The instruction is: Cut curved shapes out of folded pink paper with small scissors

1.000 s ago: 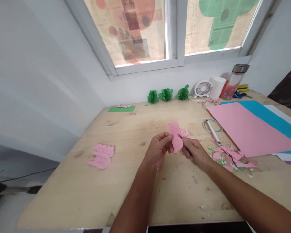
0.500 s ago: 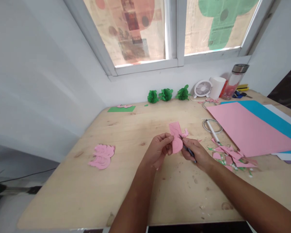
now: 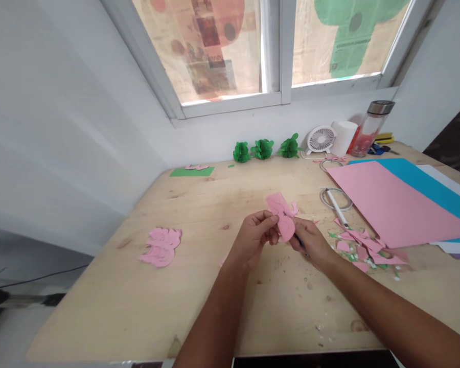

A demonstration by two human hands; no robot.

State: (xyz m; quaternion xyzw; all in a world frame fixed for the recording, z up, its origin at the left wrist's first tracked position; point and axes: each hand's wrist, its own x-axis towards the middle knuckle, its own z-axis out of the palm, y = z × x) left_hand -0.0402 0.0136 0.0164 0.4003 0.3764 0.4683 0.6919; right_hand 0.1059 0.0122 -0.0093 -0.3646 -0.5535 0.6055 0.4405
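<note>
My left hand [image 3: 261, 230] pinches a pink paper piece [image 3: 286, 228] with a curved line drawn on it and a rounded lower edge. Close beside it, my right hand [image 3: 309, 241] is closed around dark-handled scissors [image 3: 299, 242], whose blades are mostly hidden behind the paper. A small curled pink offcut [image 3: 294, 208] shows at the paper's right edge. To the left on the wooden table [image 3: 199, 296] lies a stack of pink paper cut-outs [image 3: 161, 247] with scalloped outlines.
Pink and green scraps [image 3: 368, 250] lie right of my hands, near a white pen [image 3: 337, 208] and large pink sheets [image 3: 398, 204]. Along the wall stand green paper cacti [image 3: 262, 149], a small fan [image 3: 321, 139] and a glass bottle [image 3: 371, 130]. Green paper [image 3: 191, 173] lies back left.
The pink piece has tilted and shifted slightly right between my hands, now covering more of the scissors. My left hand has moved a little right with it.
</note>
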